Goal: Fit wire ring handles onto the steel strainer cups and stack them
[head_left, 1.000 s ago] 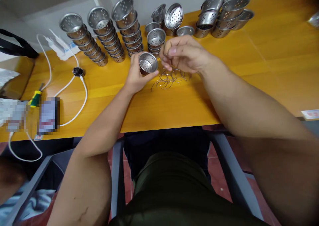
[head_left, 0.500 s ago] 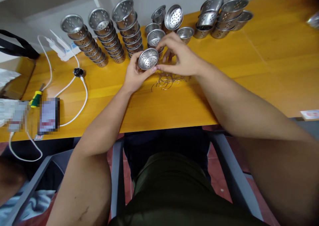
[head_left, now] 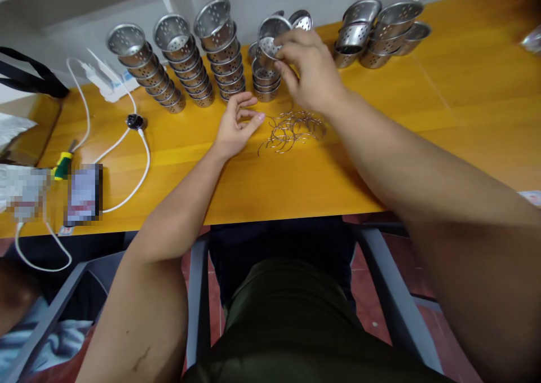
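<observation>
My right hand [head_left: 310,70] grips a perforated steel cup [head_left: 269,40] by its rim, holding it just above a short stack of the same cups [head_left: 265,79] at the back of the yellow table [head_left: 296,174]. My left hand [head_left: 236,125] rests on the table with fingers loosely apart and nothing in it. A tangle of thin wire rings [head_left: 291,130] lies between the two hands, just right of the left fingertips.
Three leaning stacks of perforated cups [head_left: 169,62] stand at the back left, and a loose pile of cups [head_left: 380,31] at the back right. A white cable with a plug [head_left: 135,123], a screwdriver [head_left: 62,164] and a phone [head_left: 83,194] lie at the left.
The left hand let go of the cup and dropped to the table. The right hand took the cup and carried it back, above the short stack.
</observation>
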Motion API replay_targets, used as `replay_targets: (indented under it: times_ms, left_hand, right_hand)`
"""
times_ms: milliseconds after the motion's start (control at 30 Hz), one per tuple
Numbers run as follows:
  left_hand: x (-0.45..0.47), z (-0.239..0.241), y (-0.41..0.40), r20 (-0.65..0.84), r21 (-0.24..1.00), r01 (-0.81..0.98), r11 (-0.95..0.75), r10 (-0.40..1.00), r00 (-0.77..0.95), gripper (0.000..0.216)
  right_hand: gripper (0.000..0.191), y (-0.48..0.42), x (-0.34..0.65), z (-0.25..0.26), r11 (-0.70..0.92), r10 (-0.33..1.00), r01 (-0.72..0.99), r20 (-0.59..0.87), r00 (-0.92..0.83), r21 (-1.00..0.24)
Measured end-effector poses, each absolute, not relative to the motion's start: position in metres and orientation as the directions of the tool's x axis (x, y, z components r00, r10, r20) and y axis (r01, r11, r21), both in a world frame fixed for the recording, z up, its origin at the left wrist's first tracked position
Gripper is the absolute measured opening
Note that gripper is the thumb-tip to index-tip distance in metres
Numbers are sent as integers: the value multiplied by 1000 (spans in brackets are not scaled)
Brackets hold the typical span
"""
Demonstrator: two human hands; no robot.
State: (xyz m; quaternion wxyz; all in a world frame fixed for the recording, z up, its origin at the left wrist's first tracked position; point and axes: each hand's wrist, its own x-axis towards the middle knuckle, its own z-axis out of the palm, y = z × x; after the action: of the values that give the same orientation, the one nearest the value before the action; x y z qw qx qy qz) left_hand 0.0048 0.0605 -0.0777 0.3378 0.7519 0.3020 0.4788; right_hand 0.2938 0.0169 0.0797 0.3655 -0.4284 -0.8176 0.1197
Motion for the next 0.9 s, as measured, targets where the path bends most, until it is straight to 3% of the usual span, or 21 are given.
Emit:
replay_targets:
  times_ms: [167,433,567,667,700,800,900]
  left_hand:
    - [3,-75,58,505,797,150,-585,781,367,96]
    - [2,-82,64,500,796,137,-590,767,401,89]
    - [3,-80,60,494,796,155,-585,775,395,92]
    - [3,-77,56,492,797,165,-581,783,381,93]
    - [3,-77,56,492,799,162,-579,785,377,94]
    - [2,-78,55,494,804,150,-576,786,371,96]
    - [2,-79,56,485,804,157,-574,785,385,97]
  right_hand:
    - [25,49,286,73,586,805,709,380,-454,-393]
    - [42,73,285,64,561,823,731,355,-443,-389]
    - [38,67,282,73,503,860,789,293,-418,-352]
    - [11,52,288,79,539,841,724,333,-427,-430]
    - [10,46,294,81,566,821,684,390,-417,-460]
    - [37,34,318,82,545,806,666,537,-249,-509]
    - [49,32,341,76,321,900,783,429,-78,-532]
